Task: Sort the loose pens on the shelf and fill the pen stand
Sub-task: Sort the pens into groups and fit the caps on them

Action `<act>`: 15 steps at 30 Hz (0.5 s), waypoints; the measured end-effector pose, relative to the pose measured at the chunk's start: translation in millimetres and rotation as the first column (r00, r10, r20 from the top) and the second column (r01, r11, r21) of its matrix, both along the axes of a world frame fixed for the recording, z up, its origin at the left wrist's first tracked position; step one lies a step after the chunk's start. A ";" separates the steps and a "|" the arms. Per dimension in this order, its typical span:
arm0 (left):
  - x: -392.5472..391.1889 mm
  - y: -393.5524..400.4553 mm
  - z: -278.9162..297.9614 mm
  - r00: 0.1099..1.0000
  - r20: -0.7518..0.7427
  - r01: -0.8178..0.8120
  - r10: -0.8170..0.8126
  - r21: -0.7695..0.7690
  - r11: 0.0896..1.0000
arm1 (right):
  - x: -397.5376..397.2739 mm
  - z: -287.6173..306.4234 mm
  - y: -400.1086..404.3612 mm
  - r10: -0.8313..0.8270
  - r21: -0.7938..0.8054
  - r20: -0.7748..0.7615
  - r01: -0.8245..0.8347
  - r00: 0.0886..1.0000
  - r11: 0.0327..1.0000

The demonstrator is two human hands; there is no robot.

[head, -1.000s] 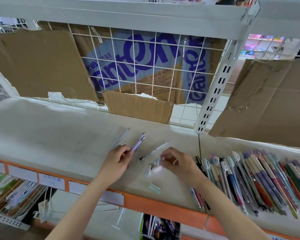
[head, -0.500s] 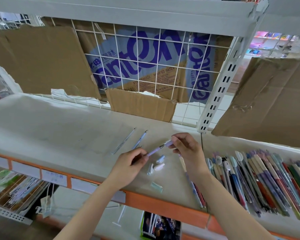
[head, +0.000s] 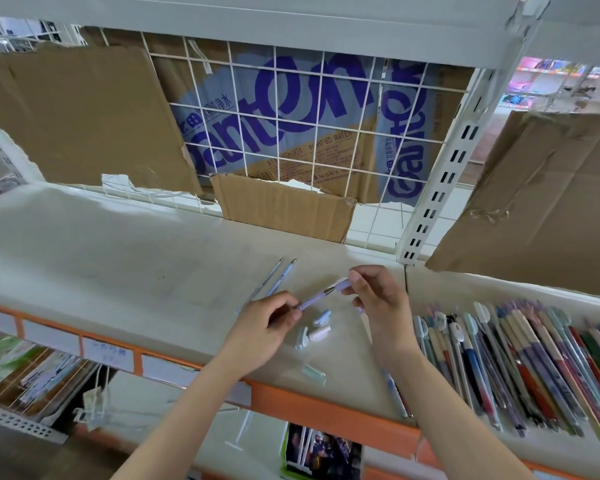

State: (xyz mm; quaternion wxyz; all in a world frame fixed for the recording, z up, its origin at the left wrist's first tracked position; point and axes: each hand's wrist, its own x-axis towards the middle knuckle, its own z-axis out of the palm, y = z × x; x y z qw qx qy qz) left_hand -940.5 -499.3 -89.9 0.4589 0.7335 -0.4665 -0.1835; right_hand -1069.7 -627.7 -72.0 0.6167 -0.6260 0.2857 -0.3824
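Purple pen (head: 315,298) is held up over the shelf (head: 118,271). The left hand (head: 264,329) pinches its back end, and the right hand (head: 374,299) pinches a purple cap (head: 342,284) at its tip. It looks like capping time. Next, push the cap on straight. Loose caps (head: 317,329) lie just below. No pen stand shows.
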 end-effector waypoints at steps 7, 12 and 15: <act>-5.4 -5.1 -4.7 0.997 0.072 -0.033 0.037 -0.048 0.998 | 7.5 -4.8 10.0 -0.033 -0.072 -0.105 0.026 0.994 0.997; -18.3 -6.7 -9.2 0.967 0.196 -0.126 0.164 -0.191 0.973 | 11.5 3.9 16.7 -0.074 0.070 -0.033 0.076 0.997 0.995; -25.9 -10.1 -10.8 0.942 0.251 -0.166 0.222 -0.225 0.960 | 11.4 8.5 14.0 -0.060 0.077 -0.047 0.063 0.997 0.995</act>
